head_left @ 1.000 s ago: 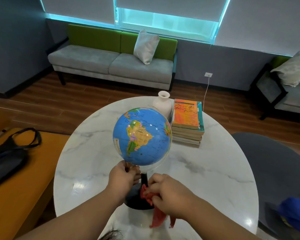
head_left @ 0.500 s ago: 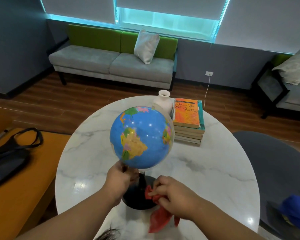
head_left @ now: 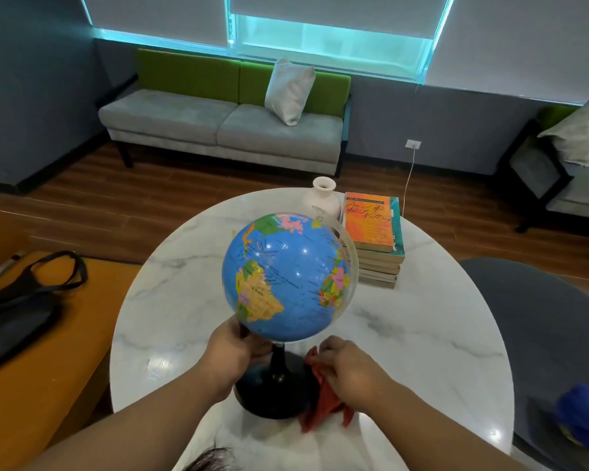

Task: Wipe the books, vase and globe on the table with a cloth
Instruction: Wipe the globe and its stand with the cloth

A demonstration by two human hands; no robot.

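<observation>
A blue globe [head_left: 288, 277] on a black stand and round black base [head_left: 272, 392] leans to the left on the round marble table [head_left: 405, 341]. My left hand [head_left: 232, 351] grips the globe at its lower left, by the stem. My right hand [head_left: 347, 372] clutches a red cloth [head_left: 323, 399] against the right side of the base. Behind the globe stand a white vase [head_left: 322, 198] and a stack of books [head_left: 374, 239] with an orange cover on top.
A black bag [head_left: 17, 307] lies on an orange bench at the left. A grey chair [head_left: 541, 334] with a blue item stands at the right. A grey and green sofa [head_left: 225, 124] sits beyond the table.
The globe has tilted further to the left and turned, with South America now at its lower left. My right hand slid the cloth down and right along the base.
</observation>
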